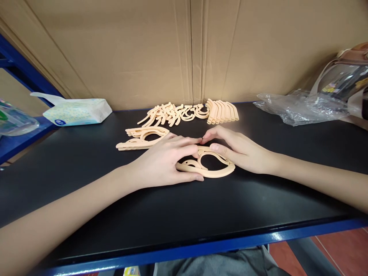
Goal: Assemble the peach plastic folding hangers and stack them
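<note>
On the black tabletop, near its middle, lies the cream folded hanger, flat, between my two hands. My left hand has it pinched at the left end, thumb along the near edge, fingers over the top. My right hand is arched at the right end, thumb and forefinger apart, thumb at the far edge; whether it grips, I cannot tell. My forefingers nearly meet beyond the piece.

Edges: blue front rail well apart from the hanger on my side, black surface running between. Far side bounded by a cardboard wall. Black surface also extends to left and right, beneath my forearms. Tightest side is beyond my left hand: finished-looking hangers just beside it, then loose curved pieces and a row of curved arms close to the wall.

Labels: tissue pack, far left, bears a dark blue oval logo; lettering too small to read. Clear bag, far right, behind crumpled plastic film, shows a yellow print, likewise unreadable.
</note>
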{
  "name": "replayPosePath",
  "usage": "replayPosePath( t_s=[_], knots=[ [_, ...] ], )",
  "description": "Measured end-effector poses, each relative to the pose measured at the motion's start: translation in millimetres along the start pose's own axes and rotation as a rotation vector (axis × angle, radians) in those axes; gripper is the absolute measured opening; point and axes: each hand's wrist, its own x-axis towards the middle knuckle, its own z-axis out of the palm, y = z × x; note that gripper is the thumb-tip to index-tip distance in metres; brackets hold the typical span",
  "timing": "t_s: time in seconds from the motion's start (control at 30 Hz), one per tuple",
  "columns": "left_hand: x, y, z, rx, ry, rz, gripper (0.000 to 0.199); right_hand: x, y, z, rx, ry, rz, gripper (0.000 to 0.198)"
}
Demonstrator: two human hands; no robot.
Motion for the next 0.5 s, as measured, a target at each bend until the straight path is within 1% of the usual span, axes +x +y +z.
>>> replayPosePath(
  t_s=[0.13,0.23,0.3,0.43,0.5],
  knots=[
    [-0.6,-1.0,-2.5,0.005,-0.025,0.011,0.033,0.4,3.4,-1.4,-0.046,0.11,0.019,0.03],
    [0.0,-0.9,-1.5,-0.016,-0.02,-0.003,0.03,1.1,5.0,-3.1,-0.035,0.138,0.054,0.032],
    [0.8,-0.4,0.2,-0.036,-0.006,-0.024,0.032,1.4,4.3,-4.0,-0.027,0.147,0.07,0.031],
    [1.6,0.3,2.5,0.006,0.104,-0.054,0.045,1.6,2.6,-5.2,-0.022,0.156,0.11,0.033],
    [1.2,-0.1,2.3,0.054,0.172,-0.045,0.044,2.0,2.7,-5.7,-0.01,0.147,0.147,0.035]
  ],
)
